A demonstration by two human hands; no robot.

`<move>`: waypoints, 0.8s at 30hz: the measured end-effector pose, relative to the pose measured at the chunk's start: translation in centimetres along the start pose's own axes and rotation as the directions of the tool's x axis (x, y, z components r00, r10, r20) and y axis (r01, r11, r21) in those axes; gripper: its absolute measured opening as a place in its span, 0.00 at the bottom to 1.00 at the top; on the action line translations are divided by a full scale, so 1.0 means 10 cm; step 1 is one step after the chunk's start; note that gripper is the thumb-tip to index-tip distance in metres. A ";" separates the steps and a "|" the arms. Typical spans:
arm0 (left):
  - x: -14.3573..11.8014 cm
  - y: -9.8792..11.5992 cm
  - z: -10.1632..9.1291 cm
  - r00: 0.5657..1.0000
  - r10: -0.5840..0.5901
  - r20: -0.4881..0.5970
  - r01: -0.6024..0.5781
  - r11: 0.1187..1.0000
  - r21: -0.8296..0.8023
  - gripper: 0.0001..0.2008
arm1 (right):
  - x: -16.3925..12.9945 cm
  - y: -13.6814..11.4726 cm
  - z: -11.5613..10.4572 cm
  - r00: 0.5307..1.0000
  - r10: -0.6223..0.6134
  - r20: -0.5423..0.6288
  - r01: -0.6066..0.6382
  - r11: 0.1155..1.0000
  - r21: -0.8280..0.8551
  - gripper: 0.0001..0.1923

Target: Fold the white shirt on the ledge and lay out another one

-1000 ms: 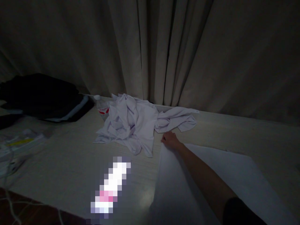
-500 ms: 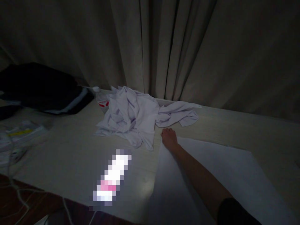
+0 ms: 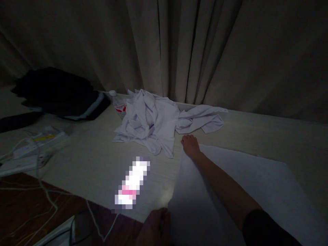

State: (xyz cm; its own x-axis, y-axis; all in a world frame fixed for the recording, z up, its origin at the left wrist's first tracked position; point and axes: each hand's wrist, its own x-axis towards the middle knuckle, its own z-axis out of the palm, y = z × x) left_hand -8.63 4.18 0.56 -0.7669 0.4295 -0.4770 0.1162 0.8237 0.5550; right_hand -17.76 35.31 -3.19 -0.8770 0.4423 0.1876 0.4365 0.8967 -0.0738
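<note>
Right hand (image 3: 190, 146): I see it stretched far forward, lying flat on the far left corner of the white sheet (image 3: 256, 184) — fingers (image 3: 187, 138) together and extended, pressing down on the corner, not curled around anything.
Left hand (image 3: 153, 226): low at the near edge of the view, at the near left corner of that same sheet; it is dim there and I cannot tell whether the fingers pinch the edge or only touch it.
White sheet: spread flat on the surface (image 3: 89, 160), running from the far corner under my right hand back towards me, with my right forearm lying across it.
Crumpled white garment (image 3: 159, 124): heaped just beyond the right hand, close to it but apart.
Bottle (image 3: 118, 104): a clear plastic one with a red label and white cap — it stands upright against the garment's left edge; its contents I cannot make out.
Dark clothing (image 3: 61, 97): piled at the far left of the surface.
Papers and cables (image 3: 33, 150): at the left edge, cords trailing down off the surface.
Curtain (image 3: 179, 51): hangs behind everything.
</note>
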 end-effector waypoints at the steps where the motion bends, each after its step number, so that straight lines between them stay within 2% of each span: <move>1: 0.04 0.09 0.00 1.000 0.016 0.000 -0.016 1.000 0.021 0.19 | 0.00 0.00 0.00 1.000 0.001 -0.003 -0.001 1.000 0.004 0.11; 4: 0.12 0.29 0.02 1.000 0.011 0.000 -0.011 0.999 0.032 0.20 | -0.01 0.00 -0.01 1.000 0.004 -0.009 -0.004 1.000 0.015 0.11; 6: 0.13 0.34 0.05 1.000 -0.017 0.026 0.017 1.000 0.003 0.17 | 0.00 0.00 -0.01 1.000 0.006 -0.008 -0.006 1.000 0.023 0.11; 13: 0.25 0.13 0.08 0.995 0.015 0.099 0.005 0.981 -0.194 0.15 | 0.04 0.05 0.02 1.000 0.009 0.013 -0.010 0.996 0.086 0.10; 16: 0.25 0.15 0.02 0.990 0.008 0.139 0.005 0.996 -0.091 0.15 | 0.05 0.08 0.02 1.000 0.014 0.009 -0.015 0.992 0.125 0.08; 18: 0.22 0.18 0.00 0.995 0.008 0.098 -0.012 0.999 0.045 0.16 | 0.05 0.10 0.02 1.000 0.015 0.004 -0.015 0.989 0.147 0.08; 20: 0.19 0.15 0.05 0.996 0.093 -0.011 -0.089 0.975 0.201 0.17 | 0.05 0.12 0.01 1.000 0.006 0.000 -0.006 0.986 0.164 0.07; 21: 0.19 0.10 0.09 0.982 0.171 -0.083 -0.142 0.949 0.281 0.17 | 0.05 0.12 0.01 1.000 0.001 -0.001 -0.001 0.985 0.171 0.07; 22: 0.20 0.02 0.15 0.951 0.272 -0.147 -0.205 0.911 0.358 0.16 | 0.04 0.13 0.01 1.000 -0.003 -0.001 0.003 0.984 0.177 0.07; 24: 0.25 -0.18 0.28 0.834 0.511 -0.208 -0.352 0.783 0.512 0.15 | 0.04 0.13 0.01 1.000 -0.004 0.000 0.004 0.982 0.187 0.07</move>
State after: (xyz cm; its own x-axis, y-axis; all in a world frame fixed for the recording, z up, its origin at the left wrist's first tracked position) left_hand -9.00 4.76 -3.51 -0.7116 0.7020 0.0274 0.6843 0.6837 0.2535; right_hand -17.60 36.66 -3.26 -0.8787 0.4388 0.1880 0.3879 0.8858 -0.2548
